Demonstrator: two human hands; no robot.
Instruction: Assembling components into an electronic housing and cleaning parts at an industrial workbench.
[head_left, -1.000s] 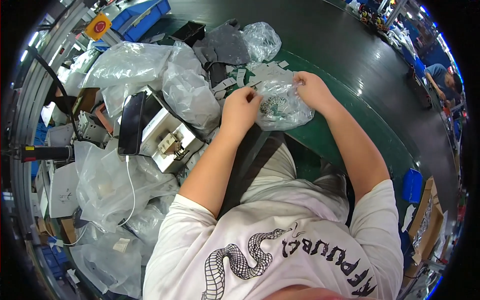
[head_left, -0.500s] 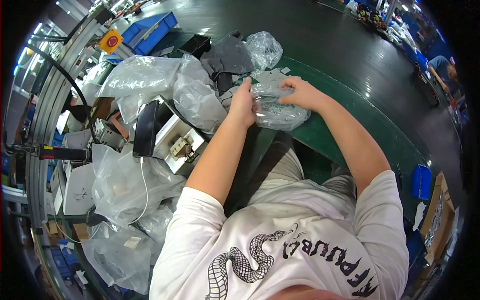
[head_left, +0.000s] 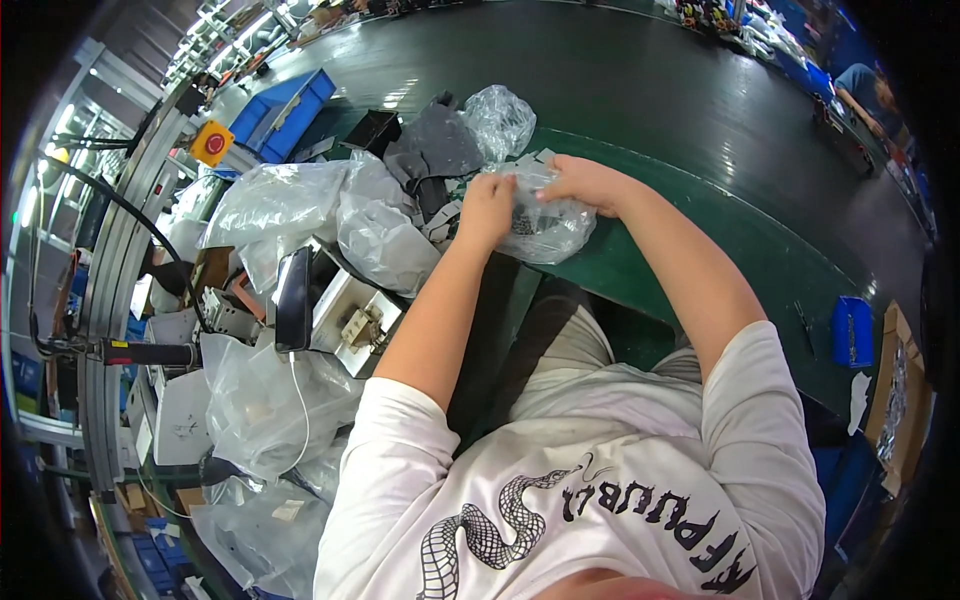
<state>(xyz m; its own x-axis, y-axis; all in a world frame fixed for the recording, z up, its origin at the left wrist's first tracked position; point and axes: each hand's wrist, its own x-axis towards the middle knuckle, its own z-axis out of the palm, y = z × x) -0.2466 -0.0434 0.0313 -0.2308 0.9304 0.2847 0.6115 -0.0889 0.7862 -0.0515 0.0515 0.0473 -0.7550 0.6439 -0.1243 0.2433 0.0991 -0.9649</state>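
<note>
A clear plastic bag (head_left: 556, 232) with small dark pieces inside lies on the green table before me. My left hand (head_left: 488, 210) is closed on the bag's left edge, near its mouth. My right hand (head_left: 585, 185) is on the upper right of the bag, thumb and fingers gripping the film. Flat light-grey pieces (head_left: 540, 158) show just beyond the bag, partly covered by it and my right hand. Left of my left hand, more grey pieces (head_left: 440, 222) lie beside a filled clear bag (head_left: 380, 240).
Left stand a phone (head_left: 294, 300) on a white cable, a white box with a metal part (head_left: 358, 328), and several plastic bags (head_left: 265, 400). Beyond are a dark grey cloth (head_left: 435, 140), a black bin (head_left: 374, 131) and a blue crate (head_left: 285, 115). A blue bin (head_left: 852, 332) is at right.
The view has shifted slightly. My right hand has moved closer to my left hand, and the bag between them has changed shape, looking more bunched.
</note>
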